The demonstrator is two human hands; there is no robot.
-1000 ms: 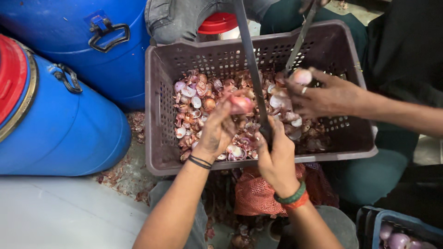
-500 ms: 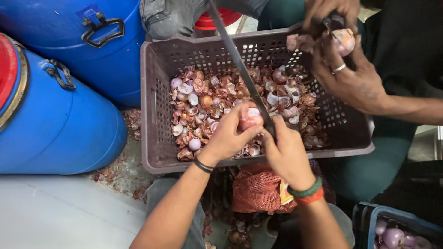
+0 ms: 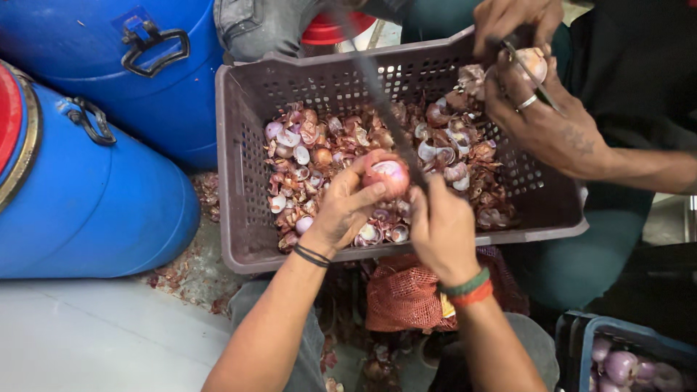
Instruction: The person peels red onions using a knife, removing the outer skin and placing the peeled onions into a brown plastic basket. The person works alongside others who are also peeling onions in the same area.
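My left hand [image 3: 341, 210] is cupped round a red onion [image 3: 387, 176], thumb on the near side, fingers wrapped under and behind, holding it up just over the near half of the grey crate [image 3: 239, 167]. My right hand [image 3: 441, 229] is closed tight on the knife handle; the handle itself is hidden in my fist. The long knife blade [image 3: 381, 98] runs up and away from that fist, its lower end touching the onion's right side. So I judge I'm mid-peel/trim on this one: the onion shows pale pink flesh on top, w/ some darker skin at the edges, not clean yet.

Under both hands the crate floor is covered w/ onion skins and cut ends [image 3: 312, 152]. Just below my wrists, near my lap, sits an orange mesh sack [image 3: 406, 294]. To the left of my left hand stand two blue drums [image 3: 109, 196]. Far right and below my right forearm, a blue bin w/ peeled onions [image 3: 624, 363].

Across the crate, beyond my right hand, another person's hands [image 3: 537, 109] work a second onion w/ a small knife; well apart from mine.

Next move, as I judge it: turn the onion w/ the left fingers, keep the thumb clear of the edge, short controlled strokes, since the blade is long and the other person is close.
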